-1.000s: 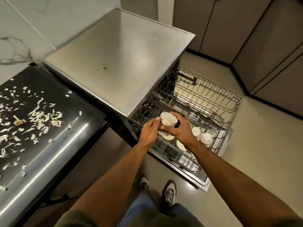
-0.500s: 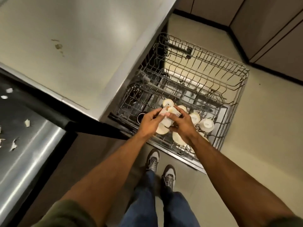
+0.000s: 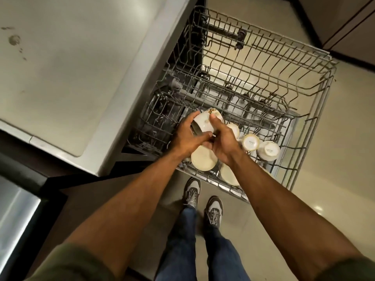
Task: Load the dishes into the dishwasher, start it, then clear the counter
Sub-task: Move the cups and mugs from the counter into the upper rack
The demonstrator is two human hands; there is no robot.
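Observation:
A white patterned cup (image 3: 204, 122) lies tipped on its side over the near left part of the pulled-out wire rack (image 3: 316, 122). My left hand (image 3: 187, 137) curls round its left side. My right hand (image 3: 222, 142) grips it from the right, thumb on top. Below my hands cream saucers (image 3: 203, 162) stand in the rack. Two upturned white cups (image 3: 267, 150) sit to the right of my hands.
The dishwasher's steel top (image 3: 81, 67) fills the upper left. A dark counter edge (image 3: 24, 199) runs along the lower left. Brown cabinet doors (image 3: 355, 27) close off the upper right. My shoes (image 3: 203, 201) stand on the tiled floor just before the rack.
The view has dropped closer over the rack. Both hands have carried the cup down and tipped it from upright onto its side.

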